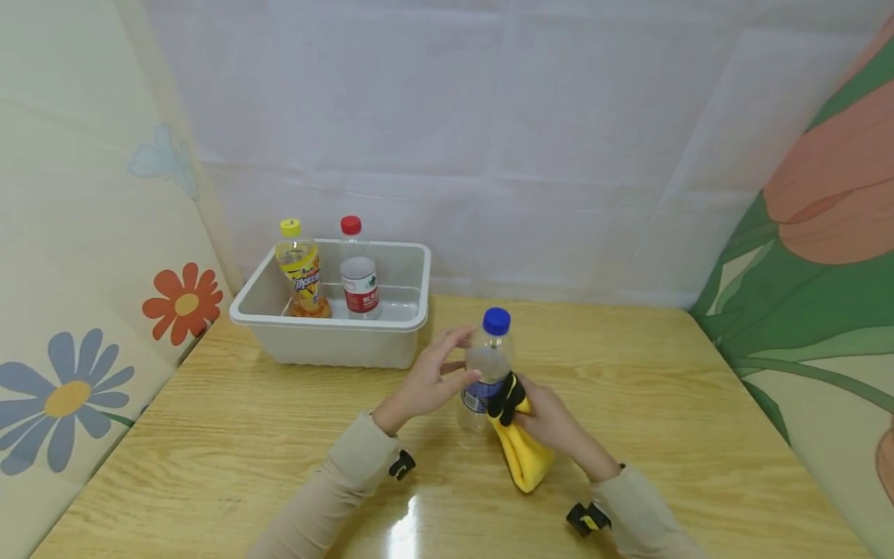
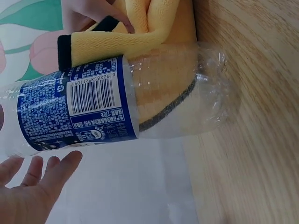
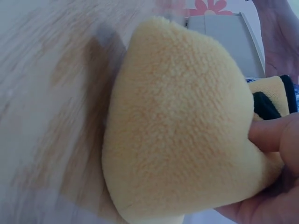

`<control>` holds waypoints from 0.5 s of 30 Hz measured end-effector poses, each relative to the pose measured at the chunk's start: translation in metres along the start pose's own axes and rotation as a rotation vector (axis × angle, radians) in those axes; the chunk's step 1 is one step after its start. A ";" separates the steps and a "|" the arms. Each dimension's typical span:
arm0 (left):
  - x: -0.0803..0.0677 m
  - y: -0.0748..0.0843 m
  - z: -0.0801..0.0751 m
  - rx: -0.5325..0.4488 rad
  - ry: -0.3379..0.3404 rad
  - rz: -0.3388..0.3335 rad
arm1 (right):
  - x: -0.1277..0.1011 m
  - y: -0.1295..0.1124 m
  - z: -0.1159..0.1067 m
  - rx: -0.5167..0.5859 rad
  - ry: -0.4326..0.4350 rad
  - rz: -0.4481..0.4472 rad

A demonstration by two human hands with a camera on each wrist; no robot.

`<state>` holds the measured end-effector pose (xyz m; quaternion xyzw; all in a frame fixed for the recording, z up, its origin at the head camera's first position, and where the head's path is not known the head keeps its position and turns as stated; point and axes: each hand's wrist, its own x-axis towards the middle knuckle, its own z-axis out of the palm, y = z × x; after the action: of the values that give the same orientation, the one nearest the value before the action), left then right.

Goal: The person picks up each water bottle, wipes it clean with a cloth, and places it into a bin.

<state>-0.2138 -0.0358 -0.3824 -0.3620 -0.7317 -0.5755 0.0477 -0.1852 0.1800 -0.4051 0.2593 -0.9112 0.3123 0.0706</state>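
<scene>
A clear plastic bottle [image 1: 488,353] with a blue cap and blue label stands upright on the wooden table. My left hand [image 1: 434,374] is at its left side, thumb and fingers spread apart around it. In the left wrist view, the fingers [image 2: 58,175] look relaxed, with a small gap to the bottle [image 2: 163,93]. My right hand [image 1: 548,415] grips a yellow cloth [image 1: 524,454] with black edging, held against the bottle's right side. The bunched cloth [image 3: 177,121] fills much of the right wrist view and hides part of the label in the head view.
A pale grey plastic bin [image 1: 335,341] stands at the back left of the table [image 1: 663,404]. Inside it are a yellow-capped bottle [image 1: 302,268] and a red-capped bottle [image 1: 360,283]. A white sheet [image 1: 559,155] hangs behind, with flower-printed cloth at both sides.
</scene>
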 end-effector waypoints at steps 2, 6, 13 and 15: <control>0.000 0.000 -0.001 0.029 0.010 0.011 | 0.000 0.000 0.001 -0.010 0.002 -0.010; -0.001 0.001 -0.004 0.038 0.026 0.022 | -0.001 0.000 0.002 -0.024 -0.009 -0.017; -0.003 0.001 -0.007 -0.032 0.031 -0.005 | -0.002 0.000 0.002 -0.043 -0.016 -0.017; -0.004 0.002 -0.007 -0.047 0.022 -0.014 | -0.002 0.000 0.002 -0.043 -0.014 -0.018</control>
<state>-0.2126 -0.0437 -0.3801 -0.3515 -0.7199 -0.5969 0.0430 -0.1831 0.1794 -0.4074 0.2681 -0.9158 0.2902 0.0728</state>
